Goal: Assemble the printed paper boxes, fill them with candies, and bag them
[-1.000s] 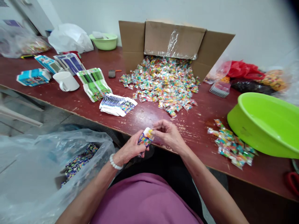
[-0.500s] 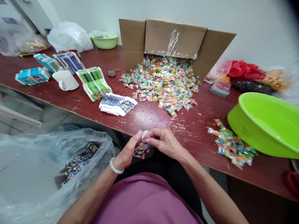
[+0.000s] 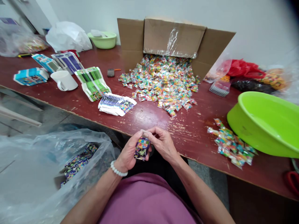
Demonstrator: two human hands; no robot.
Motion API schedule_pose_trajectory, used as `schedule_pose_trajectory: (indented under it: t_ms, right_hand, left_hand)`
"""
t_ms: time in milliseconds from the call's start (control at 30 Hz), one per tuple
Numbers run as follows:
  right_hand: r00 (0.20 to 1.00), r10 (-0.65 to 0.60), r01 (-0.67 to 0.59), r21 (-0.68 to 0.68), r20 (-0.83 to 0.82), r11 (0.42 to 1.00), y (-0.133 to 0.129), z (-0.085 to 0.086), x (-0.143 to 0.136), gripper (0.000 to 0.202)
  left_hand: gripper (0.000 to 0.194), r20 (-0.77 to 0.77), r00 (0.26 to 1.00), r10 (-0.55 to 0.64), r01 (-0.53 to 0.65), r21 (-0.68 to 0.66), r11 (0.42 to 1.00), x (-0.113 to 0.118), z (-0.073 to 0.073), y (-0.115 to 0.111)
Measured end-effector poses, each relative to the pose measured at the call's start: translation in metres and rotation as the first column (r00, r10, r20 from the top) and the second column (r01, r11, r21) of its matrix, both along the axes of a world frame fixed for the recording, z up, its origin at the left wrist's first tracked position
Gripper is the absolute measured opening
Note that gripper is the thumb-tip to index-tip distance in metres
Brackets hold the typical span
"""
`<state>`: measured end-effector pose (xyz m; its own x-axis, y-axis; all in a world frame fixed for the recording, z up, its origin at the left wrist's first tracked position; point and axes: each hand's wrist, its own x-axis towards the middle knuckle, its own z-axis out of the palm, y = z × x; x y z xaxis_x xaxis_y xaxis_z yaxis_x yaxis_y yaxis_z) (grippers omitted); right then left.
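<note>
A small purple printed carton [image 3: 142, 148] sits upright in my left hand [image 3: 129, 151], whose fingers wrap round its sides; a pale bead bracelet is on that wrist. My right hand [image 3: 163, 142] pinches the carton's top flap between thumb and fingers. The fingertips of both hands meet at that top edge, so the flap is mostly hidden. Just beyond my hands, a stack of flat purple cartons [image 3: 116, 104] lies on the red-brown table [image 3: 149, 119]. Wrapped candies [image 3: 163, 81] spill from an open cardboard box [image 3: 174, 37] behind it.
At left, a clear plastic bag [image 3: 35, 174] below the table holds several filled purple cartons [image 3: 79, 161]. Green cartons [image 3: 93, 82], a white mug [image 3: 64, 81] and blue cartons [image 3: 31, 77] stand beyond. A green basin [image 3: 266, 124] and loose candies [image 3: 233, 144] are on the right.
The carton has turned so its printed front faces up toward me. My right fingers have closed down onto the top flap, which stood up white before.
</note>
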<state>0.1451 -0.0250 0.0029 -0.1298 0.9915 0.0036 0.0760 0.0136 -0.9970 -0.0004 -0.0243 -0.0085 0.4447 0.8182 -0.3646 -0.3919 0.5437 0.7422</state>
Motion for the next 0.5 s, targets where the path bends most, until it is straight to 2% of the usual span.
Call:
schedule_pose_trajectory:
  t_ms: [67, 133, 167, 233, 300, 400, 500]
  right_hand:
    - [0.992, -0.044, 0.026, 0.154, 0.116, 0.988, 0.0001, -0.0006, 0.0021, 0.023]
    - [0.977, -0.038, -0.026, 0.295, 0.21, 0.955, 0.0004, -0.0008, 0.0057, 0.02]
    - [0.973, -0.01, -0.066, 0.322, 0.229, 0.944, 0.0004, -0.0006, 0.0073, 0.02]
    - [0.981, 0.061, -0.11, 0.27, 0.184, 0.957, 0.0002, -0.0002, 0.0087, 0.021]
    - [0.993, 0.105, -0.11, 0.127, 0.046, 0.986, 0.0003, -0.0003, 0.008, 0.021]
    - [0.982, 0.085, -0.099, -0.077, -0.167, 0.992, 0.0023, -0.0015, 0.0058, 0.024]
    - [0.968, 0.071, -0.105, -0.132, -0.24, 0.986, 0.0054, -0.001, 0.0057, 0.025]
  left_hand:
    - [0.049, 0.08, 0.996, -0.046, 0.053, -0.088, 0.995, -0.0012, 0.0015, 0.0025]
    - [0.053, 0.137, 0.987, -0.081, 0.102, -0.153, 0.983, -0.0034, 0.0033, 0.0049]
    - [0.052, 0.152, 0.984, -0.091, 0.117, -0.177, 0.977, -0.0044, 0.004, 0.0057]
    - [0.049, 0.146, 0.985, -0.088, 0.117, -0.207, 0.971, -0.0053, 0.0045, 0.0062]
    - [0.044, 0.098, 0.994, -0.055, 0.073, -0.196, 0.978, -0.0044, 0.0046, 0.0051]
    - [0.043, -0.012, 1.0, 0.019, -0.02, -0.112, 0.994, -0.0012, 0.005, 0.0018]
    - [0.054, -0.069, 0.998, 0.012, -0.015, -0.033, 0.999, 0.0005, 0.0055, -0.0006]
